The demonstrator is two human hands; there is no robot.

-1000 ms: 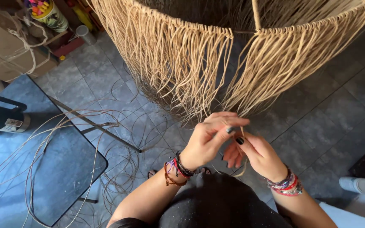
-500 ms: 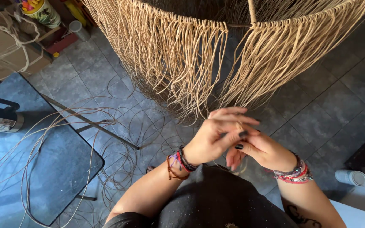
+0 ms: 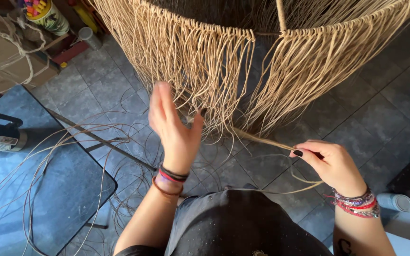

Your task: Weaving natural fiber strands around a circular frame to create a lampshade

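Right fingers [image 3: 309,152] pinched around fibre strand [image 3: 262,140].

We see a grey tiled floor [image 3: 380,109] under everything. At the left stands a dark folding chair [image 3: 48,199] with a flat seat, and loose thin reeds [image 3: 72,142] loop across it and over the tiles beside it. Behind the chair sits a cardboard box [image 3: 5,61] tied with pale cord. A round tin of coloured sticks [image 3: 48,16] stands near it at the top left, with a small grey cup [image 3: 88,35] just beside. At the lower right lies a pale cylinder [image 3: 395,201]
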